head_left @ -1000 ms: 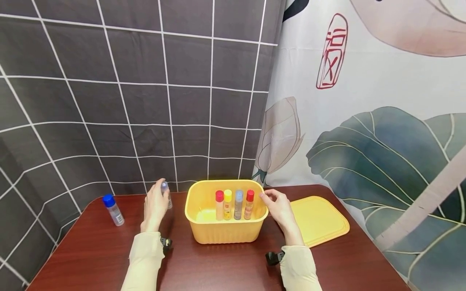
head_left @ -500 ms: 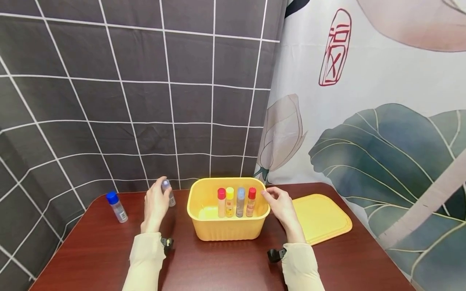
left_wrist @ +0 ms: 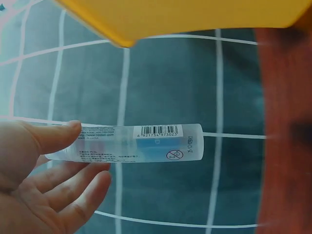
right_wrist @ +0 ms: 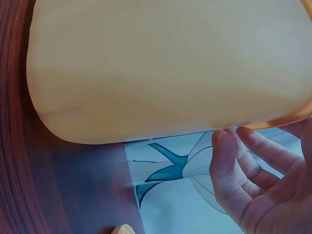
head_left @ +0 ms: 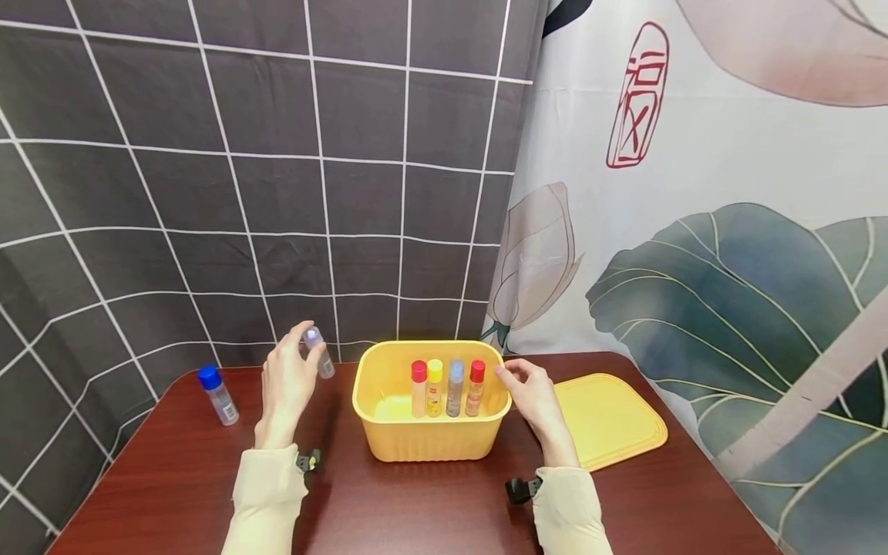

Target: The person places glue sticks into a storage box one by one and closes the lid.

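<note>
Bottle (head_left: 324,363), ten o'clock from yellow box (head_left: 430,443): your left hand (head_left: 287,378) pinches it, tilted; your right hand (head_left: 534,393) pinches box rim (head_left: 433,422) at two o'clock.

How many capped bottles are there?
6: blue-capped bottle on the table, pale-capped bottle in the left hand, four bottles in the yellow bin; more may be hidden.
</note>
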Available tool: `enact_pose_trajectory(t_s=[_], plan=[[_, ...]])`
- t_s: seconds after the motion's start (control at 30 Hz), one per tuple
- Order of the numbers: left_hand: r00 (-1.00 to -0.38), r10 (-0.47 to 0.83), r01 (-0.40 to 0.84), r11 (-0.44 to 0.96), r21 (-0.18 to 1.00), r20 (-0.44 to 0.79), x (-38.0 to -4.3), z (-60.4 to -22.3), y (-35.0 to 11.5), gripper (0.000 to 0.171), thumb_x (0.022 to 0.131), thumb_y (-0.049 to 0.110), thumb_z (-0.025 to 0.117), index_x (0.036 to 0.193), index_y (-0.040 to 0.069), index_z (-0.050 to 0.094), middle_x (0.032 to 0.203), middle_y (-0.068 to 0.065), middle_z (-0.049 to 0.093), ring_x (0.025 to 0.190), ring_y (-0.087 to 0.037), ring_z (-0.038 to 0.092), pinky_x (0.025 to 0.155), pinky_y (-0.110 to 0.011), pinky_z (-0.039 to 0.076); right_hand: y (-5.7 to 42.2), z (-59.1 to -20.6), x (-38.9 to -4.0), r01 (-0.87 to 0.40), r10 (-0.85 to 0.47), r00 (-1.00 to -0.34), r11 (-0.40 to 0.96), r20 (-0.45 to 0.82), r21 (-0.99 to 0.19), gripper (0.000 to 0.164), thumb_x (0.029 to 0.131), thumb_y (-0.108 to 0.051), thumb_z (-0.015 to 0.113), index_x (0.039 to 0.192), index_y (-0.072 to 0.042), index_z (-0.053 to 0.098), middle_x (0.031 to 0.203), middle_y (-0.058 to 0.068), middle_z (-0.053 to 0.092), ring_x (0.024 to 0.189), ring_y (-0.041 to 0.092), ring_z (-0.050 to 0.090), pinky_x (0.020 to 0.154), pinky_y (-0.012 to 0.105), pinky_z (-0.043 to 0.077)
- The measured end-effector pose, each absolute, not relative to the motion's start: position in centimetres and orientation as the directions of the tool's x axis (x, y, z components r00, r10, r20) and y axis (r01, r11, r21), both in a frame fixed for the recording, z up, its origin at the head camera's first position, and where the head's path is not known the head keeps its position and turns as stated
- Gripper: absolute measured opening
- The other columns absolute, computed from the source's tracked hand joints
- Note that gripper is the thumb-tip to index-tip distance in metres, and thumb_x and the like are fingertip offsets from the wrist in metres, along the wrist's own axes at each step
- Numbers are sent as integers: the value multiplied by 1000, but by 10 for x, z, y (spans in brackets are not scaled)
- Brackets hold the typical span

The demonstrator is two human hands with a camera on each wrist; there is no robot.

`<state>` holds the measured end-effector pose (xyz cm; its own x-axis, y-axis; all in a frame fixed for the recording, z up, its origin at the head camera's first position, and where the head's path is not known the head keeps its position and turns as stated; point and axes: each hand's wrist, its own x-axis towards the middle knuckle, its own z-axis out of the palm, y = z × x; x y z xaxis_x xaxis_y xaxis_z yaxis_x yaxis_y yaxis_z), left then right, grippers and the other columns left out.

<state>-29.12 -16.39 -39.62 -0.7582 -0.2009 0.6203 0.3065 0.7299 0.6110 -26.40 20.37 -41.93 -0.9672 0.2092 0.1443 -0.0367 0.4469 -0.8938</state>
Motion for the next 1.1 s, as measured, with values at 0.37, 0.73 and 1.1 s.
enact_pose_trajectory(t_s=[0.37,0.73,1.1], plan=[[-687,-192,400,705,585,700,-270,-364,-153,39,86,9,75,124,9,64,100,-18,69,78,-36,68,74,-52,49,204,-416,-267,-48,199,-968,459,155,-887,30,93,-28,68,110,-3,68,88,17,63,75,27,60,63,29,51],[-632,-136,481,703,524,763,-254,-358,-135,41,81,9,80,120,10,66,97,-13,70,74,-29,66,62,-45,47,203,-422,-263,-34,210,-968,441,140,-897,32,92,-28,69,110,-2,68,86,14,63,74,23,60,67,36,55],[-650,-41,561,647,516,759,-251,-361,-115,44,80,11,82,120,9,66,97,-10,70,75,-24,65,65,-41,54,202,-422,-263,-38,208,-968,429,140,-903,30,92,-27,69,109,-2,68,84,15,60,77,29,60,66,36,53]])
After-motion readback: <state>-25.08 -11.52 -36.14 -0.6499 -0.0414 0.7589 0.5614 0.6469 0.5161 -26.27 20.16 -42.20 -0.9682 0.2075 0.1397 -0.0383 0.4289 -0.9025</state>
